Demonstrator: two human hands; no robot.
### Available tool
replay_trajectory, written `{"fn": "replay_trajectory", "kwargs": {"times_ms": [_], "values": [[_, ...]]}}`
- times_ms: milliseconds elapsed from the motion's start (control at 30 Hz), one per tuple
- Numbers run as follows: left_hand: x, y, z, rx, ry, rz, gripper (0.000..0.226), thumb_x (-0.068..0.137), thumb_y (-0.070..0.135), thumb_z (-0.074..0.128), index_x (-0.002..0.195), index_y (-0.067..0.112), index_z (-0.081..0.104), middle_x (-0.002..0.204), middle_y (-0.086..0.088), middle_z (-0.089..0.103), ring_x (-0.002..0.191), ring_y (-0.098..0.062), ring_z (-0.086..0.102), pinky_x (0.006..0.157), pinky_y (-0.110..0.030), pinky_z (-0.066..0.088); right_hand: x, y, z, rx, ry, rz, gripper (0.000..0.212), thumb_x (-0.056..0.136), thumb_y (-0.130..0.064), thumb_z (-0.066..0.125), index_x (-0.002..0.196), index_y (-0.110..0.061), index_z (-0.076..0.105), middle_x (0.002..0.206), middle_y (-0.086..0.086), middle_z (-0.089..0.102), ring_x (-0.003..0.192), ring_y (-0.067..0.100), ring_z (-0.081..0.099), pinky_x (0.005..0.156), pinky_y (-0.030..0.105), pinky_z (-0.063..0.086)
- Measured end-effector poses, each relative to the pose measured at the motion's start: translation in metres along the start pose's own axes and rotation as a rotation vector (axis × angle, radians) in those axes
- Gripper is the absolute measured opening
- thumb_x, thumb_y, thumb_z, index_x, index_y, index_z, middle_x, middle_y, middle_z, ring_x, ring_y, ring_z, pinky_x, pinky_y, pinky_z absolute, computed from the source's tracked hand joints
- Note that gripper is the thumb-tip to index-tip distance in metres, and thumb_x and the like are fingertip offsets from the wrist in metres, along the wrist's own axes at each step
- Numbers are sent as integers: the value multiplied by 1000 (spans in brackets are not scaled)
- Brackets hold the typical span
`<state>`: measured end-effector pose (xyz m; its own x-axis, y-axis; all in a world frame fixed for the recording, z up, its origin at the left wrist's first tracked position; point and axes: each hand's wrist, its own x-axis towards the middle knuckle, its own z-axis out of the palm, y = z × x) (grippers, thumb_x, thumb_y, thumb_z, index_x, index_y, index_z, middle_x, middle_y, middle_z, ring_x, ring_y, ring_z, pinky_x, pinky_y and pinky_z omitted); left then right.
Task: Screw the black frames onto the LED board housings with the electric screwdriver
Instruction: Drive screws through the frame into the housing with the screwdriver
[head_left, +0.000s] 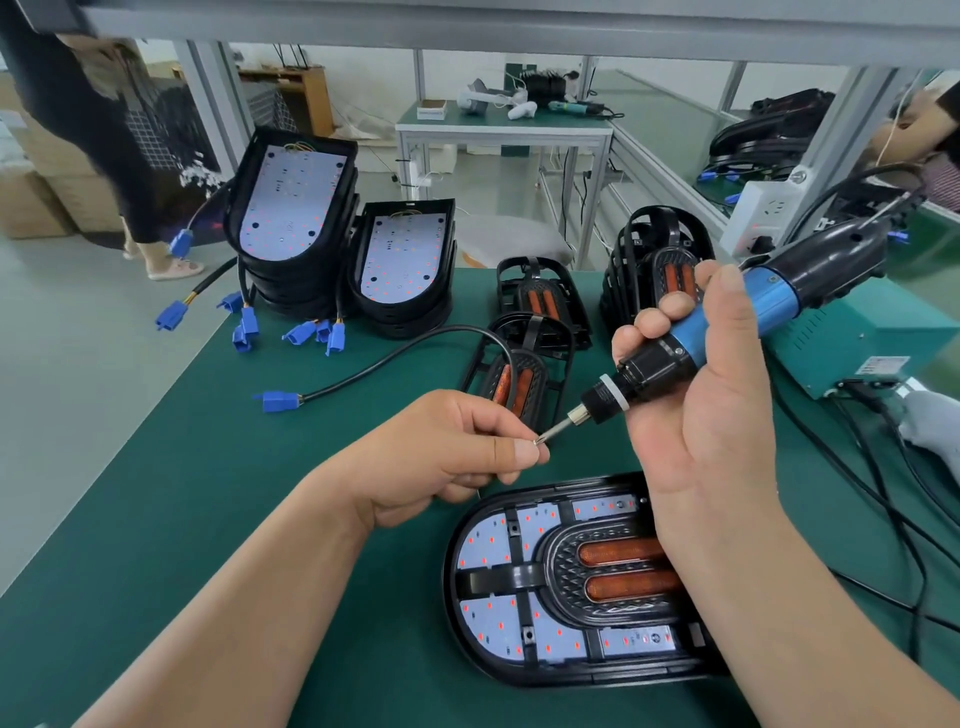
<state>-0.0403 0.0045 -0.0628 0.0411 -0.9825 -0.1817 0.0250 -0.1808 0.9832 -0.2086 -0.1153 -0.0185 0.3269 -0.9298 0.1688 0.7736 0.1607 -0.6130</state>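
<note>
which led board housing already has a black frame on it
The housing lying flat nearest the person; the taller stack and shorter stack at back left show bare LED boards.

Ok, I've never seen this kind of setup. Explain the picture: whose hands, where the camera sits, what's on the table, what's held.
No machine: a person's bare hands, filmed by a camera on their head, looking down. The right hand grips a blue electric screwdriver; the left hand pinches what looks like a small screw at its bit. On the green mat lies an LED board housing with a black frame laid in it. Behind stand stacked housings and loose black frames.
</note>
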Motion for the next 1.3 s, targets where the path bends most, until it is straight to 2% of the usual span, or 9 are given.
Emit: {"fn": "replay_trajectory", "kwargs": {"times_ms": [133,300,467,567,733,900,1067,1300], "values": [[3,-2,4,3,49,19,22,83,27,84,94,8,80,72,-6,61,51,-9,29,43,-16,23,-3,0,3,-59,-20,-52,20,106,-34,63,115,-18,55,87,-3,56,75,13,55,77,31,50],[3,-4,5,19,94,34,26,82,26,84,95,4,79,70,-5,59,50,-9,30,43,-17,23,-7,-1,6,-113,-46,-79,26,106,-36,63,123,-19,56,88,-2,57,77,15,57,81,32,51],[2,1,3,-9,70,-12,26,81,22,82,103,8,82,67,-2,57,54,-11,25,44,-17,21,-6,-2,4,-76,-13,-40,29,102,-41,65,119,-20,55,88,-3,57,76,14,57,79,31,51],[-4,6,-6,-31,35,-49,27,82,17,79,108,10,82,65,1,56,47,-6,26,41,-14,22,-4,-3,3,-37,7,-3,30,101,-42,66,117,-20,55,87,-3,57,74,13,57,79,31,51],[-18,13,-20,136,-65,-145,42,74,35,85,106,9,81,64,4,53,48,-6,28,43,-16,21,-4,-8,4,-11,-10,21,28,102,-34,68,119,-18,53,85,-3,57,72,13,56,76,31,50],[-18,9,-15,308,-96,-192,25,81,29,81,100,12,83,59,6,46,49,-7,31,44,-19,22,-12,-8,6,-31,-132,79,12,105,-23,58,116,-21,55,83,-4,55,68,11,54,72,28,49],[-15,7,-16,326,-81,-209,24,85,29,80,104,14,83,55,11,43,48,-8,30,44,-19,22,-24,-4,8,-118,-242,107,14,102,-16,58,116,-20,56,82,-2,51,68,13,51,72,29,48],[-15,5,-16,284,-78,-204,14,94,18,78,105,10,82,54,12,40,47,-7,27,42,-18,20,-31,6,12,-283,-270,60,20,98,-13,61,116,-17,54,81,2,51,67,18,53,72,33,46]]}}
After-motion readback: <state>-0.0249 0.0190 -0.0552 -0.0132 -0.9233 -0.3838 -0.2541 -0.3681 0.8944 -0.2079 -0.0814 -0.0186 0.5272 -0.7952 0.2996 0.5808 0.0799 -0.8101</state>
